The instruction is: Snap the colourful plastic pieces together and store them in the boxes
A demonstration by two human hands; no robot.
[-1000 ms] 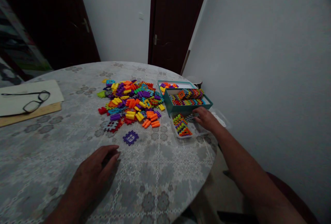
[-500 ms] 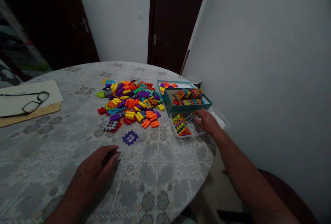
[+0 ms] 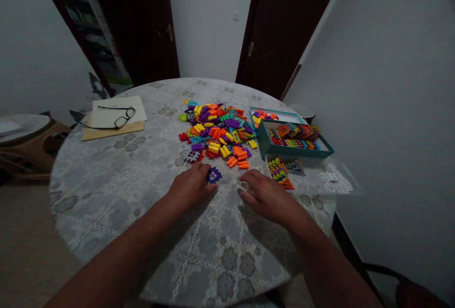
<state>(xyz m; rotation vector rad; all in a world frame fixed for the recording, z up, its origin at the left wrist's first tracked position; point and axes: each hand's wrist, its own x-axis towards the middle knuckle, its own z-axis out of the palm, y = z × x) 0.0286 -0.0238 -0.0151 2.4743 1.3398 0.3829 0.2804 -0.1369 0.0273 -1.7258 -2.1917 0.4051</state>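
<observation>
"Where is the purple plastic piece with notched edges and a windowed centre (image 3: 214, 175) lying?"

"It is lying on the pale grey, flower-patterned tablecloth (image 3: 199, 251), just on the near side of a heap of multicoloured plastic pieces (image 3: 216, 130)."

"And what is the bare left hand (image 3: 190, 185) doing?"

"It is reaching to the purple piece's left edge. Its thumb and fingers are standing apart, with the piece lying partly between their tips; I cannot tell whether they are pressing on it."

"How is the bare right hand (image 3: 265, 194) looking?"

"Loose. It is hanging over the tablecloth to the right of the purple piece, its thumb and fingers standing apart and pointing toward it."

"What is sitting beyond that hand?"

"A clear plastic tray (image 3: 309, 182) is holding a slanting row of multicoloured pieces (image 3: 280, 174) and a cluster of grey pieces (image 3: 295, 167). Just behind it, a teal rectangular box (image 3: 295, 150) is holding more multicoloured pieces."

"And over on the left?"

"Black-framed glasses (image 3: 121, 122) are resting on a pale sheet of paper (image 3: 138, 106)."
</observation>
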